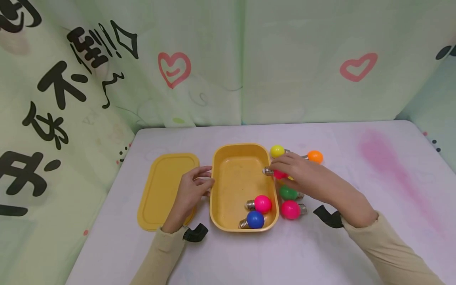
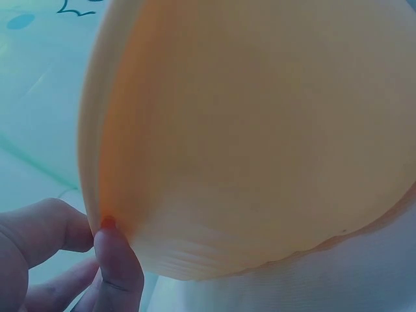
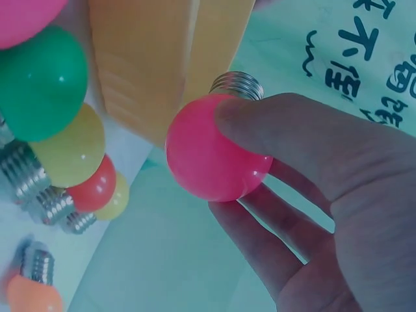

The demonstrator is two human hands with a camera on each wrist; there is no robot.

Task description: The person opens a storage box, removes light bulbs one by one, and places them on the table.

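A yellow plastic box (image 1: 233, 176) stands on the table, with a pink bulb (image 1: 263, 204) and a blue bulb (image 1: 255, 219) lying in its near right corner. My left hand (image 1: 190, 190) is at the box's left side; in the left wrist view, thumb and finger (image 2: 118, 270) pinch the edge of its wall. Over the right rim, my right hand (image 1: 304, 174) holds another pink light bulb (image 3: 208, 149) by its round globe. Its metal screw base (image 1: 268, 171) points left, over the inside of the box.
Right of the box lie several more bulbs, among them a yellow one (image 1: 277, 151), an orange one (image 1: 315, 156), a green one (image 1: 287, 192) and a pink one (image 1: 290, 209). The yellow lid (image 1: 162, 186) lies flat at the left, partly behind the left hand. Printed curtains (image 1: 285, 59) hang behind the table.
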